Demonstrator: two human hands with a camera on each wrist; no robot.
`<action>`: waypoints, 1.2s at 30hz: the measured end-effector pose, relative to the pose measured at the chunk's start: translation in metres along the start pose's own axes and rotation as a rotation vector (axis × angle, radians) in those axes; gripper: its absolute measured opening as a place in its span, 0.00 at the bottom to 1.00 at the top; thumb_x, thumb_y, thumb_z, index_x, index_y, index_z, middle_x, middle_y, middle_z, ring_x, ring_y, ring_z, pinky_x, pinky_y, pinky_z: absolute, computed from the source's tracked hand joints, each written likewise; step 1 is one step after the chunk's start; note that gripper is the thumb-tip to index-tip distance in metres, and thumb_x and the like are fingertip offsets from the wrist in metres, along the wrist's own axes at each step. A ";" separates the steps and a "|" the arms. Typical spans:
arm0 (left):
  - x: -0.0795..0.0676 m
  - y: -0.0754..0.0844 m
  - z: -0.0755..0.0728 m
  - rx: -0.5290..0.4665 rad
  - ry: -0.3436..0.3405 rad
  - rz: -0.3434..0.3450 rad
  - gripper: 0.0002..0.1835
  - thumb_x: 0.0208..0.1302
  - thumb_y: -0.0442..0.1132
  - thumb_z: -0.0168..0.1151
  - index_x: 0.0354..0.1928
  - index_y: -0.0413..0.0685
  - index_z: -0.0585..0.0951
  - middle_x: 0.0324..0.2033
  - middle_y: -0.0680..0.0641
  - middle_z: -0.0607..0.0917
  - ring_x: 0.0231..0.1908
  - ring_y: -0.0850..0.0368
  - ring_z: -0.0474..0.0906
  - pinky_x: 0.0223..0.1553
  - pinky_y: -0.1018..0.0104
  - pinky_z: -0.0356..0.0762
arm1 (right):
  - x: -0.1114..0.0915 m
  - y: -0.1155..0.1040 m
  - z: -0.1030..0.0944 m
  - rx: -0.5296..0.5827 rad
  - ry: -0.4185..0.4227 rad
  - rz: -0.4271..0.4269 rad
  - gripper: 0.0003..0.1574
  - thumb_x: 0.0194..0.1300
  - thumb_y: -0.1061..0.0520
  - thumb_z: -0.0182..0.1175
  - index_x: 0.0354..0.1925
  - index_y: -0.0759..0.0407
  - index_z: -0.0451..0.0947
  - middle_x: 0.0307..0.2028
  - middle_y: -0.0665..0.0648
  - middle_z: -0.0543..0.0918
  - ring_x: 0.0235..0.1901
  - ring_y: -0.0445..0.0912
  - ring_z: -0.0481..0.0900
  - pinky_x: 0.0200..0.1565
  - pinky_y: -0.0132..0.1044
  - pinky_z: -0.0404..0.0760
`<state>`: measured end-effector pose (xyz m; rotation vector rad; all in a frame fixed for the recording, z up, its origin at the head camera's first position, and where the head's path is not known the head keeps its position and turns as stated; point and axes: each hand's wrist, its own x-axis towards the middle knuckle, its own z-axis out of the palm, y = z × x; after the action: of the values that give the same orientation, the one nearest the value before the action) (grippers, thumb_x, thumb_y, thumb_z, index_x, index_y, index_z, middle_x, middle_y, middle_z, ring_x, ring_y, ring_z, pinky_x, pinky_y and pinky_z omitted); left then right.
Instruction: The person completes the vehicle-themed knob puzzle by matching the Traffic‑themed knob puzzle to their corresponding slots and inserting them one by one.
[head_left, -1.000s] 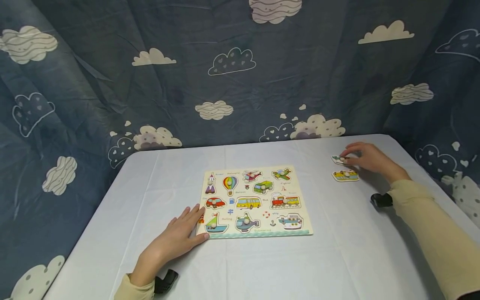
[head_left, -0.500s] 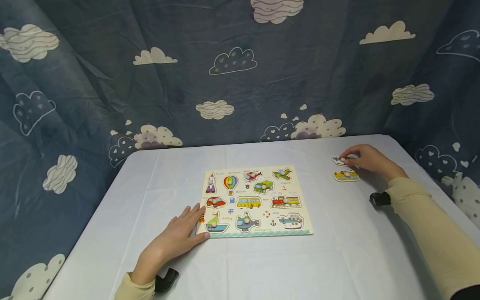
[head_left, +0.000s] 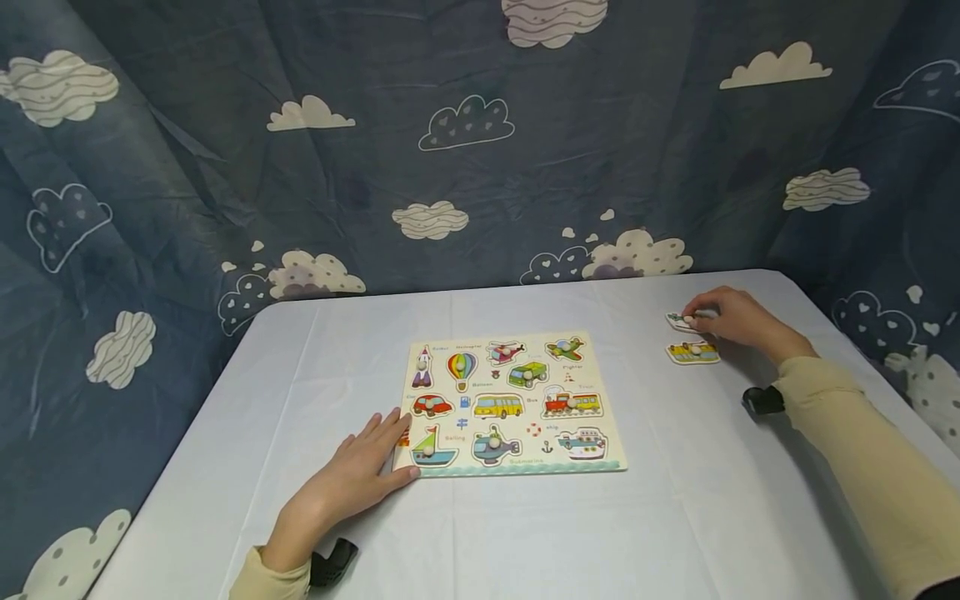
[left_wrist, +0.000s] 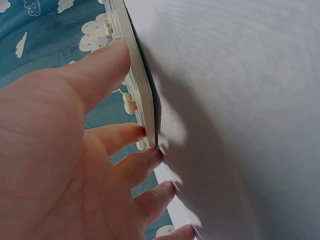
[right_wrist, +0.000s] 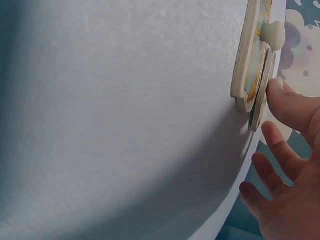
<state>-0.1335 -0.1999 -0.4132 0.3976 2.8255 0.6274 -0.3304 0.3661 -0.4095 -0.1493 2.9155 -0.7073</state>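
A wooden peg puzzle board (head_left: 457,425) with vehicle pictures lies flat on the table. My left hand (head_left: 352,467) rests spread at its lower left corner. In the left wrist view the thumb (left_wrist: 107,60) lies along the board's edge and the other fingertips reach the tabletop. Off to the right, my right hand (head_left: 738,317) pinches the knob of a mostly white puzzle piece (head_left: 677,323), whose far part is hidden by the fingers. Just in front of it lies a yellow bus piece (head_left: 693,353). The right wrist view shows this bus piece (right_wrist: 245,75) edge-on with its pale knob.
Several knobbed pieces, such as the red car (head_left: 432,406) and the submarine (head_left: 493,446), sit in the board. The bus and ship spots show no knobs. A white cloth covers the table (head_left: 540,533). A dark cloud-patterned curtain (head_left: 465,183) hangs behind.
The right thumb and fingers have closed in on the white piece's knob, and the piece has shifted very slightly. My left hand and the board stay in place.
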 end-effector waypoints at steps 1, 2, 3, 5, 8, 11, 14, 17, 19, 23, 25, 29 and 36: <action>0.000 0.000 0.000 0.000 -0.001 0.000 0.42 0.66 0.58 0.62 0.76 0.49 0.60 0.75 0.45 0.57 0.74 0.42 0.46 0.68 0.34 0.45 | 0.000 0.001 0.000 -0.007 0.004 0.000 0.18 0.69 0.59 0.60 0.53 0.69 0.78 0.58 0.75 0.70 0.60 0.70 0.60 0.61 0.71 0.55; 0.000 0.000 0.000 0.002 -0.003 -0.001 0.42 0.66 0.58 0.62 0.76 0.49 0.60 0.75 0.45 0.57 0.74 0.42 0.46 0.68 0.34 0.45 | 0.000 0.001 0.000 -0.009 0.004 0.000 0.19 0.69 0.59 0.60 0.54 0.69 0.77 0.58 0.75 0.69 0.60 0.70 0.60 0.61 0.71 0.55; -0.001 0.001 -0.001 0.001 -0.004 0.000 0.42 0.66 0.58 0.62 0.76 0.49 0.60 0.75 0.45 0.57 0.74 0.41 0.46 0.68 0.34 0.45 | 0.000 0.002 0.000 -0.009 0.004 -0.001 0.19 0.69 0.59 0.60 0.54 0.69 0.77 0.58 0.75 0.69 0.60 0.70 0.60 0.61 0.71 0.54; -0.001 0.001 -0.001 0.000 -0.004 0.003 0.42 0.66 0.58 0.62 0.76 0.49 0.61 0.75 0.44 0.57 0.74 0.41 0.47 0.68 0.34 0.45 | -0.001 0.002 0.000 -0.005 0.000 -0.004 0.19 0.69 0.58 0.60 0.54 0.69 0.77 0.59 0.75 0.69 0.61 0.70 0.59 0.62 0.71 0.54; -0.002 0.003 -0.003 -0.001 -0.003 0.009 0.41 0.66 0.57 0.62 0.75 0.48 0.61 0.74 0.43 0.57 0.74 0.40 0.47 0.67 0.33 0.45 | -0.004 0.001 -0.001 0.004 -0.003 -0.010 0.19 0.69 0.58 0.61 0.54 0.69 0.77 0.59 0.75 0.69 0.62 0.71 0.58 0.62 0.71 0.52; -0.002 0.003 -0.003 0.000 -0.002 0.012 0.42 0.66 0.57 0.62 0.75 0.48 0.61 0.74 0.43 0.58 0.74 0.39 0.47 0.67 0.33 0.45 | -0.007 -0.001 -0.001 0.009 0.005 -0.018 0.20 0.69 0.57 0.61 0.54 0.68 0.77 0.60 0.76 0.69 0.63 0.71 0.57 0.62 0.72 0.52; -0.001 0.001 -0.001 0.007 -0.003 0.007 0.42 0.66 0.58 0.62 0.76 0.48 0.60 0.75 0.44 0.57 0.74 0.40 0.47 0.67 0.33 0.46 | -0.011 -0.004 -0.001 0.013 0.024 -0.040 0.20 0.69 0.56 0.62 0.54 0.67 0.77 0.60 0.75 0.69 0.64 0.72 0.56 0.62 0.72 0.51; -0.001 0.000 -0.001 0.005 0.000 0.012 0.42 0.66 0.58 0.62 0.76 0.48 0.60 0.75 0.43 0.57 0.74 0.40 0.47 0.67 0.33 0.45 | -0.014 -0.007 -0.001 0.022 0.036 -0.076 0.20 0.69 0.55 0.62 0.53 0.67 0.78 0.59 0.75 0.70 0.64 0.71 0.57 0.62 0.72 0.52; 0.000 0.000 -0.001 0.005 0.002 0.014 0.42 0.66 0.58 0.62 0.75 0.48 0.60 0.74 0.43 0.57 0.74 0.39 0.48 0.67 0.33 0.46 | -0.017 -0.010 -0.001 0.033 0.034 -0.100 0.19 0.69 0.55 0.63 0.52 0.66 0.78 0.58 0.75 0.70 0.63 0.71 0.58 0.62 0.72 0.52; -0.001 0.001 0.000 0.007 0.002 0.012 0.42 0.66 0.58 0.62 0.75 0.48 0.61 0.75 0.44 0.57 0.74 0.40 0.47 0.67 0.33 0.46 | -0.024 -0.017 0.000 0.055 0.025 -0.138 0.19 0.69 0.55 0.63 0.52 0.66 0.78 0.58 0.75 0.70 0.62 0.71 0.59 0.61 0.72 0.53; -0.001 0.001 0.000 0.010 0.001 0.010 0.42 0.66 0.58 0.62 0.75 0.48 0.61 0.75 0.44 0.58 0.74 0.40 0.48 0.67 0.33 0.46 | -0.028 -0.021 0.001 0.062 0.027 -0.145 0.20 0.69 0.54 0.63 0.53 0.66 0.78 0.59 0.75 0.69 0.62 0.71 0.59 0.61 0.72 0.53; -0.001 0.002 0.000 0.013 -0.002 0.010 0.42 0.66 0.58 0.61 0.76 0.48 0.60 0.75 0.44 0.57 0.74 0.40 0.47 0.67 0.33 0.46 | -0.035 -0.031 0.003 0.079 0.047 -0.163 0.20 0.69 0.54 0.63 0.53 0.65 0.78 0.59 0.74 0.70 0.61 0.69 0.62 0.60 0.72 0.56; -0.001 0.001 -0.002 0.002 -0.009 0.009 0.43 0.66 0.58 0.61 0.76 0.48 0.59 0.75 0.44 0.57 0.74 0.40 0.47 0.67 0.33 0.46 | -0.049 -0.050 0.009 0.087 0.101 -0.249 0.13 0.64 0.62 0.66 0.48 0.61 0.81 0.55 0.69 0.73 0.57 0.66 0.66 0.57 0.70 0.62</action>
<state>-0.1329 -0.1996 -0.4107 0.4119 2.8177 0.6237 -0.2775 0.3245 -0.3888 -0.4879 2.9858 -0.9016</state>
